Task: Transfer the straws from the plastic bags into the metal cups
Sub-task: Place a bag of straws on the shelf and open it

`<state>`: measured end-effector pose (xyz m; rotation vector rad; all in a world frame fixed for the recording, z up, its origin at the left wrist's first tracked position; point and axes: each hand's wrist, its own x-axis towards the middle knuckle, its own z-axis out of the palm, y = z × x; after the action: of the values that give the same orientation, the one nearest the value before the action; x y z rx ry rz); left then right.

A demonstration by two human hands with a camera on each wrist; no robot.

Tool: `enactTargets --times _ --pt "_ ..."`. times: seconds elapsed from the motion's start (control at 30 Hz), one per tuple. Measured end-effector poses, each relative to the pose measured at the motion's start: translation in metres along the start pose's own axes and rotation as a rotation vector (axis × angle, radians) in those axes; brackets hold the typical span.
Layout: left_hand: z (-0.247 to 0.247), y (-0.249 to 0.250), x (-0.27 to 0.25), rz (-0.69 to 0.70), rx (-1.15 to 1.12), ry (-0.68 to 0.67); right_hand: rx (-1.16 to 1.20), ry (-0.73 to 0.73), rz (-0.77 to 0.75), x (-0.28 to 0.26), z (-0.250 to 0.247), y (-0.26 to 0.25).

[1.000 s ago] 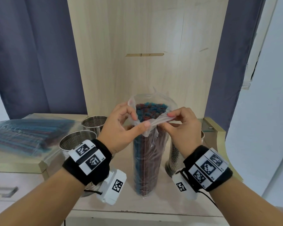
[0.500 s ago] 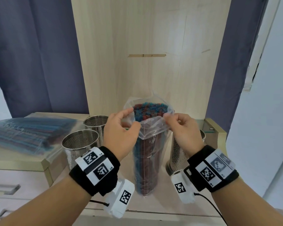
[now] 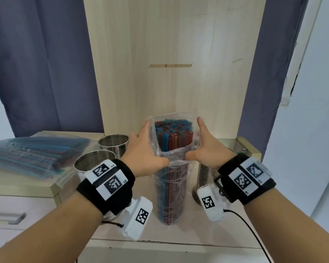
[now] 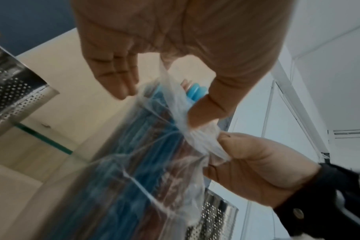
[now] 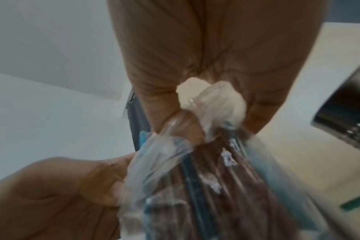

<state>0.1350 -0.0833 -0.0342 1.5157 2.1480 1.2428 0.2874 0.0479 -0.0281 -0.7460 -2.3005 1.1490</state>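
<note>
A clear plastic bag point(image 3: 171, 188) of blue and red straws point(image 3: 172, 133) stands upright on the shelf between my hands. My left hand point(image 3: 152, 145) lies on the bag's left side and my right hand point(image 3: 199, 143) on its right, fingers straight along the open mouth. Both thumbs press the bunched rim at the front. In the left wrist view the plastic point(image 4: 195, 134) stretches between the two thumbs. In the right wrist view the bag point(image 5: 206, 178) is bunched between thumb and fingers. Two perforated metal cups point(image 3: 113, 142) point(image 3: 94, 162) stand left of the bag, and a third cup point(image 3: 205, 175) stands behind my right wrist.
Another flat bag of straws point(image 3: 32, 154) lies on the raised cabinet top at the left. A wooden back panel point(image 3: 169, 54) rises behind the shelf, with dark curtains at both sides. A cable point(image 3: 251, 230) trails from my right wrist camera over the shelf's front edge.
My hands let go of their pinch on the bag's rim, spread apart and straightened along its sides. The bag's mouth is wider and more of the straws' tops show.
</note>
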Motion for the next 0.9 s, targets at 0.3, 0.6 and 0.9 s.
enactTargets --times 0.3,0.6,0.9 --pt "-0.019 -0.012 0.008 0.055 -0.059 -0.229 -0.154 -0.23 0.033 0.006 -0.017 0.007" --pt "-0.023 -0.024 0.007 0.094 -0.238 -0.301 0.046 -0.403 -0.166 -0.002 -0.017 0.003" --pt "-0.014 -0.038 -0.008 0.215 -0.475 -0.282 0.135 -0.391 -0.22 -0.012 -0.005 0.008"
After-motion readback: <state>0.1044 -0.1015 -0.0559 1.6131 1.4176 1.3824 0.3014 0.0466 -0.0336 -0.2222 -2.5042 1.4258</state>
